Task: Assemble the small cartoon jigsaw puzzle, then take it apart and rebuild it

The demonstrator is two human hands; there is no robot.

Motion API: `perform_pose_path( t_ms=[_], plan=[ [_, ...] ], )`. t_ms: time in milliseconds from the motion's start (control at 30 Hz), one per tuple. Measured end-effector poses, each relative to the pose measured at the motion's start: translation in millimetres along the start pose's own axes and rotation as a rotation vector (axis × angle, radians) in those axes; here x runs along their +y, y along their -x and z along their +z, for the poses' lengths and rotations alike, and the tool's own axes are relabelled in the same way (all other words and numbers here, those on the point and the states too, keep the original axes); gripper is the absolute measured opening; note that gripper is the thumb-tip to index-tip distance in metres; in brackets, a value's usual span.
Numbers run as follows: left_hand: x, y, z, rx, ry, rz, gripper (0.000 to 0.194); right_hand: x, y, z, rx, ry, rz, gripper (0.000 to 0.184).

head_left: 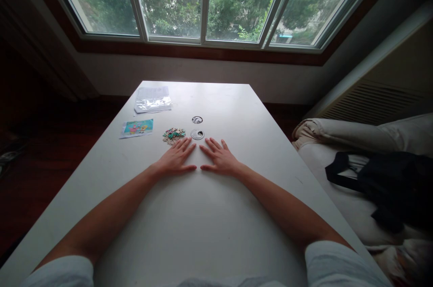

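Both hands lie flat on the white table [216,215], palms down and fingers spread. My left hand [174,158] has its fingertips close to a heap of small colourful jigsaw puzzle pieces [173,135]. My right hand [219,158] rests beside it, the two thumbs pointing at each other with a small gap. Just beyond the fingertips lies a round flat disc with a black-and-white print [197,134]. A second, similar disc [197,120] sits a little farther off. Neither hand holds anything.
A colourful cartoon picture sheet [137,128] lies on the table's left side. Behind it is a clear plastic bag with paper [153,99]. A window [203,3] is beyond the far edge. To the right, a dark bag [389,183] rests on a pale sofa [318,161].
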State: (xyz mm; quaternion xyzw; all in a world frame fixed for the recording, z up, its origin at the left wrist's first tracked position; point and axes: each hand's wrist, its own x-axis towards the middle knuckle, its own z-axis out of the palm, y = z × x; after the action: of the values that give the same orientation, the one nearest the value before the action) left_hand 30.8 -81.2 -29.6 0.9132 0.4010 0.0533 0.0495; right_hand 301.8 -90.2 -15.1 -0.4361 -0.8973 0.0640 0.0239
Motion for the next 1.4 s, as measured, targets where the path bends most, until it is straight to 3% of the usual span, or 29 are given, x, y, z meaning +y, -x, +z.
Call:
perform_pose_path(
  t_ms=[967, 1400],
  plan=[
    [1, 1, -2.2, 0.030, 0.027, 0.058, 0.088, 2, -1, 6, 0.047, -0.010, -0.014, 0.089],
    [4, -1, -4.7, 0.069, 0.022, 0.061, 0.084, 5, -1, 12, 0.138, -0.055, -0.039, 0.085]
  ],
)
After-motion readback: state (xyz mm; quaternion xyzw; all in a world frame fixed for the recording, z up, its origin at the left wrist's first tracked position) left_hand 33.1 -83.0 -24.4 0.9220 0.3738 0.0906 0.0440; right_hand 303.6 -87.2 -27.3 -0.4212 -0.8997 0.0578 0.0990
